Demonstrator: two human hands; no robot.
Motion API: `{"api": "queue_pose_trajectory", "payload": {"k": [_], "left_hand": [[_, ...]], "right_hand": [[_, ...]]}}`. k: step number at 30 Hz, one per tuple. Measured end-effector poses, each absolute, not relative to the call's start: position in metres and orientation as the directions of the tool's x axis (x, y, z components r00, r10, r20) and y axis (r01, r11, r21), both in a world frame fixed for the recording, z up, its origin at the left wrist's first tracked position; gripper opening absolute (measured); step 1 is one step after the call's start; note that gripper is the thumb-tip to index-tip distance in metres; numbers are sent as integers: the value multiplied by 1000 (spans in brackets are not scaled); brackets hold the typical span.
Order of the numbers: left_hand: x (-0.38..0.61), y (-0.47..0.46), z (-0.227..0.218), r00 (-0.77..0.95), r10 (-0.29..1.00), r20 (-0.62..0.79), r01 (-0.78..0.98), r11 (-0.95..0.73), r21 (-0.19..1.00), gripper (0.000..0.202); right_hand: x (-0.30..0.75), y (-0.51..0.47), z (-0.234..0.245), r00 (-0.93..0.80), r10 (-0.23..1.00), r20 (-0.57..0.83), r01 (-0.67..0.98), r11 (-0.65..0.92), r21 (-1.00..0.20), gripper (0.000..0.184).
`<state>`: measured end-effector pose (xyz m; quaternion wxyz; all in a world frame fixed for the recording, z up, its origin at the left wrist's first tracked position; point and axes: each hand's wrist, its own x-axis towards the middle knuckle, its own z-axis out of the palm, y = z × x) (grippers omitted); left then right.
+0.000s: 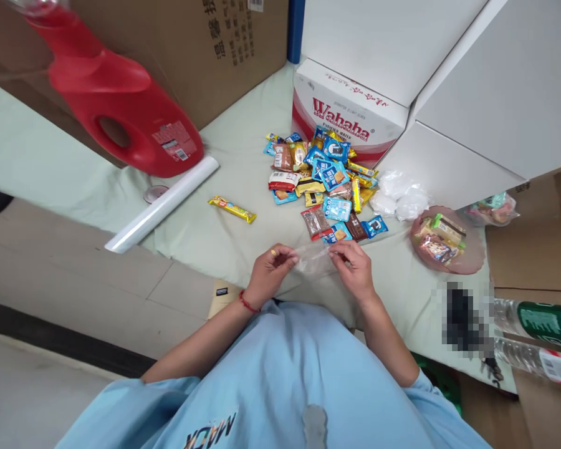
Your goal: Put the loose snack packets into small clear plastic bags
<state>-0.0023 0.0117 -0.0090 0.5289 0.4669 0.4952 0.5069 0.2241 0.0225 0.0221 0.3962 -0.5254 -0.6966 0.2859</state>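
Note:
Between my two hands a clear plastic bag (314, 258) is stretched above the front edge of the cloth. My left hand (273, 269), with a ring and a red bracelet at the wrist, pinches the bag's left side. The right side is pinched by the fingers of my right hand (354, 265). Just beyond lies a pile of wrapped snacks (325, 171) in blue, yellow, brown and red packets. A single yellow snack bar (232, 209) rests apart, left of the pile. Several crumpled clear bags (399, 194) sit to the pile's right.
A red jug (135, 106) and a white roll (163, 202) occupy the left side. Behind the snacks stands a Wahaha carton (350, 106). At right are a pink bowl (472, 255) holding snacks and plastic bottles (537, 318). A large cardboard box (243, 75) stands at the back.

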Motion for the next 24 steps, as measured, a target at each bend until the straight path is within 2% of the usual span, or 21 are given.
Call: {"api": "queue_pose_trajectory", "payload": {"k": [5,10,13,16,19,21,24], "left_hand": [[-23,18,-17,-210,950,-231,-284,166,944,39],[-37,21,-18,-134,926,-352,-498,244,832,37],[-37,23,-18,-83,923,-377,-527,280,802,36],[-36,27,-17,-52,940,-338,-439,283,853,35],[-44,32,-11,19,971,-237,-227,235,945,32],[-55,35,-3,126,980,-155,-72,165,984,28],[-73,41,8,353,934,-59,118,18,993,23]], "right_hand": [[235,11,36,-84,937,339,537,330,-777,13],[244,-22,32,-249,910,331,580,413,-702,17],[243,-41,29,-299,925,236,521,365,-772,16],[242,-48,35,-173,982,71,424,139,-895,10],[248,-40,47,41,990,-133,215,-138,-967,11],[256,-29,56,109,961,-253,28,-257,-966,21],[268,-11,65,81,918,-388,-155,-373,-915,32]]}}
